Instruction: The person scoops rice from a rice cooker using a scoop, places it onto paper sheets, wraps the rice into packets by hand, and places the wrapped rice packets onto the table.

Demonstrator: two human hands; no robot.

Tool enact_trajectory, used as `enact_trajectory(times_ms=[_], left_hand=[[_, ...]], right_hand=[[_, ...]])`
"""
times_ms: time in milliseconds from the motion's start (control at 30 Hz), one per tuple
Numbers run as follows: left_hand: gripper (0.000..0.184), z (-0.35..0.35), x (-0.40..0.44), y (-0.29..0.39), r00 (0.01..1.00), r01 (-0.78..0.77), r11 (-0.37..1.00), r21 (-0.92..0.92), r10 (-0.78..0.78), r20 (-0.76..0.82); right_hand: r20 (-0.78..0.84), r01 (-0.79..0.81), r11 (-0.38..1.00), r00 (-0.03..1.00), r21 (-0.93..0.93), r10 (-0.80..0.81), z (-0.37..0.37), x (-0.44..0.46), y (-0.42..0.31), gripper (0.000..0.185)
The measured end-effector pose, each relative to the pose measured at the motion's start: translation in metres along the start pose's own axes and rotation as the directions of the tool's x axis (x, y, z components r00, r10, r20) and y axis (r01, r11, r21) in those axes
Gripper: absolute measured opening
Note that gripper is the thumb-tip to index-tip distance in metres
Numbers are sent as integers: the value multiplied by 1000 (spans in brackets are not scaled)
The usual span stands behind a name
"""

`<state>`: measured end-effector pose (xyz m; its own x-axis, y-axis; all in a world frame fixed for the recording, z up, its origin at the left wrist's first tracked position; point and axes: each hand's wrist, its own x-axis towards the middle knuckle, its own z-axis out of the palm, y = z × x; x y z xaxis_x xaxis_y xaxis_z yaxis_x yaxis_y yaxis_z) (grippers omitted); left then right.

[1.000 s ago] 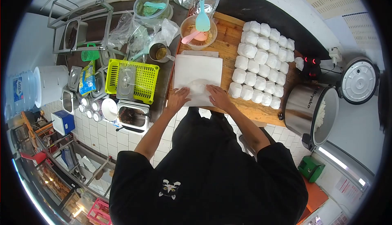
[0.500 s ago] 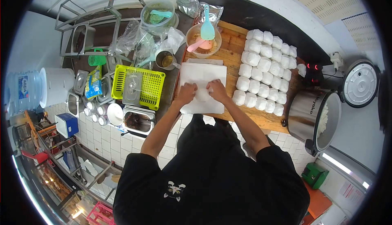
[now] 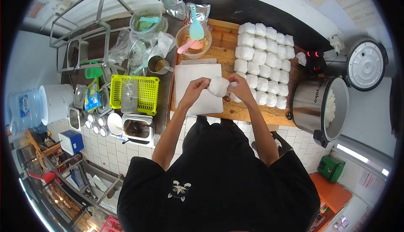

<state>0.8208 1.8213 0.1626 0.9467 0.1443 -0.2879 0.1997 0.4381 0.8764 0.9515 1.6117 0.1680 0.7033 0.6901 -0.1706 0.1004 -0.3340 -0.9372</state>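
A white paper-wrapped bundle [image 3: 219,87] is held up between my two hands, over the right side of a stack of white paper sheets [image 3: 189,74]. My left hand [image 3: 198,91] pinches its left edge, and my right hand [image 3: 240,88] pinches the right edge. Just beyond my right hand, similar wrapped bundles [image 3: 259,57] sit in several close rows on the wooden board [image 3: 219,42]. My right hand and forearm cover part of the nearest row.
Behind the paper, a bowl [image 3: 184,52] holds orange-pink food, a turquoise spatula [image 3: 196,30] and a pink one. A metal cup [image 3: 159,65] and lime-green basket [image 3: 145,97] stand left. A large cooker [image 3: 309,101] with white rice stands right, its lid [image 3: 365,65] behind.
The bundle was on the paper stack between my hands. Both hands have lifted it and moved right with it. The camera view has shifted slightly.
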Motion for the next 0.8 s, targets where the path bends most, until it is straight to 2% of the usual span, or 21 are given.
enact_trajectory(times_ms=[67,100,133,200,233,267,367,400,500,533,633,667,733,767,800], left_hand=[[39,35,4,18,994,-26,995,92,36,-101],[46,53,5,21,981,-78,977,196,111,-161],[53,71,7,25,958,-123,947,298,191,-213],[64,105,12,36,928,-191,939,286,268,-258],[69,119,16,39,909,-228,932,282,308,-281],[63,130,21,38,892,-256,920,299,344,-295],[56,154,25,45,966,-160,971,178,191,-176],[52,155,28,41,978,-162,970,183,183,-104],[55,160,34,44,975,-187,947,260,147,164],[63,170,33,51,938,-318,910,267,261,229],[69,186,37,45,932,-248,946,209,174,317],[68,183,40,33,951,-197,934,298,109,288],[65,199,46,17,989,-61,980,191,33,144],[63,208,52,9,997,2,992,129,-11,71],[51,215,60,3,999,32,982,186,-33,2]], right_hand=[[-192,63,991,981,120,-39,-4,-4,-19,32],[-289,105,979,956,174,-52,-6,-6,-32,32],[-261,56,917,964,395,54,-9,-12,-45,28],[-292,105,770,950,630,109,-9,-19,-70,24],[-301,137,672,944,728,133,-10,-20,-75,23],[-334,178,675,937,716,107,-10,-20,-59,31],[-356,203,414,871,887,337,-20,-22,-58,37],[-270,121,429,913,895,307,-24,-28,-59,45],[37,-57,229,995,972,93,-44,-47,-80,51],[196,-209,187,977,960,83,-50,-50,-60,60],[325,-327,61,945,943,44,-62,-52,-28,58],[165,-184,187,980,965,114,-67,-54,-21,57],[-177,72,448,965,891,195,-77,-60,-24,53],[-344,175,574,917,800,200,-84,-61,-24,52],[-389,216,651,911,728,133,-101,-66,-21,55]])
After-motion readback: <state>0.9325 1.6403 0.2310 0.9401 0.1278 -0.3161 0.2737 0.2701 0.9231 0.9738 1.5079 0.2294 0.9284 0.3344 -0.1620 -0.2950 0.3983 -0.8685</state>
